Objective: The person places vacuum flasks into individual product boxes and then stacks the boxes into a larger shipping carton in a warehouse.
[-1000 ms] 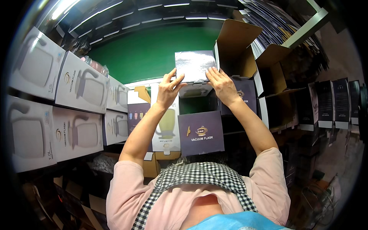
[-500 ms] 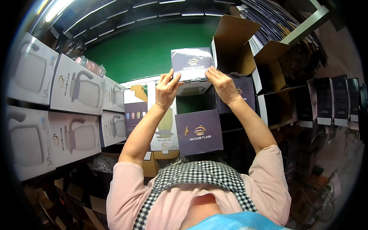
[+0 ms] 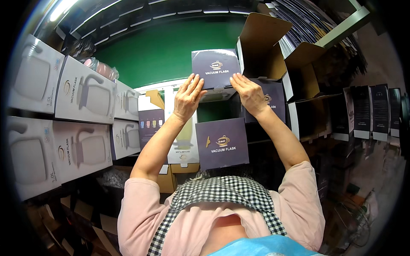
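Observation:
A dark purple carton [image 3: 216, 67], printed with a gold pot emblem, stands at the far middle of the bench with its top panel lying flat. My left hand [image 3: 187, 100] rests its outstretched fingers on the near left corner of that panel. At the near right corner, my right hand [image 3: 251, 96] lays its extended fingertips on the panel's edge. Nearer to me is a second purple carton [image 3: 222, 146] with a small gold tab-shaped cutout. A third purple carton [image 3: 267, 102] stands partly hidden behind my right hand and wrist.
White cartons with jug pictures [image 3: 87, 94] are stacked at left. A pink, plastic-wrapped item [image 3: 100, 68] sits behind them. Opened cartons [image 3: 260, 47] with raised brown flaps stand at right, below flat cardboard sheets [image 3: 299, 21]. The bench surface [image 3: 158, 55] is green.
My left hand has gone from bent fingers at the carton's corner to straight fingers on its top. The top panel has tipped, losing its bright glare. My right hand has barely shifted.

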A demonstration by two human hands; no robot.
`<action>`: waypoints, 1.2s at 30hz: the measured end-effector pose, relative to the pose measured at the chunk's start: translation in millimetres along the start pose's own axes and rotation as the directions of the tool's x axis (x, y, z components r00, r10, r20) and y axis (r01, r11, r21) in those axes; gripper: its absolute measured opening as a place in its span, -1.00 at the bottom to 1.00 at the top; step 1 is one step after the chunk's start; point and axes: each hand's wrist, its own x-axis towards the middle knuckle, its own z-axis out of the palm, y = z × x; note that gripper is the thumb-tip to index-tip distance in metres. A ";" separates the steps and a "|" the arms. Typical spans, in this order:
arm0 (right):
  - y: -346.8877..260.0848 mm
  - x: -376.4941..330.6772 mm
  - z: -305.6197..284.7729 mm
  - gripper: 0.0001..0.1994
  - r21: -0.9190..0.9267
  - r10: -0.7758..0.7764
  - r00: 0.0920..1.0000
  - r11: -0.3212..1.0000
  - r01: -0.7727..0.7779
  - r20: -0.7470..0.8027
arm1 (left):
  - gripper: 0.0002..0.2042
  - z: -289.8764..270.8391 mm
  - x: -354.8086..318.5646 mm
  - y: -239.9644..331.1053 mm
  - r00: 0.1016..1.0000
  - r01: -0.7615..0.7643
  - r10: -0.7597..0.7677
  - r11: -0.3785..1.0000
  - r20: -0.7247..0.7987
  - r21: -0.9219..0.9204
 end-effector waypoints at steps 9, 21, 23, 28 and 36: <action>-18.5 -17.3 6.7 -0.45 -0.079 0.033 0.970 0.997 -0.014 0.241 | -0.66 -4.3 11.1 7.8 0.997 0.069 -0.067 0.995 0.032 -0.069; -41.4 2.6 23.9 -0.87 0.171 0.147 0.984 0.977 -0.129 -0.097 | -0.74 1.6 57.9 -6.4 0.873 0.449 -0.219 0.709 0.436 -0.544; -41.6 -9.0 34.1 -0.88 0.203 0.155 0.981 0.971 -0.129 -0.119 | -0.76 0.8 59.3 3.8 0.938 0.220 -0.073 0.880 0.339 -0.421; -52.5 0.4 30.0 -0.91 0.334 0.255 0.952 0.924 -0.189 -0.167 | -0.81 14.4 49.4 5.0 0.930 -0.231 0.261 0.963 0.258 -0.143; -51.7 15.4 27.7 -0.79 -0.046 0.023 0.994 0.999 -0.028 -0.109 | -0.26 43.3 54.8 -34.9 0.915 0.315 -0.324 0.946 0.243 0.073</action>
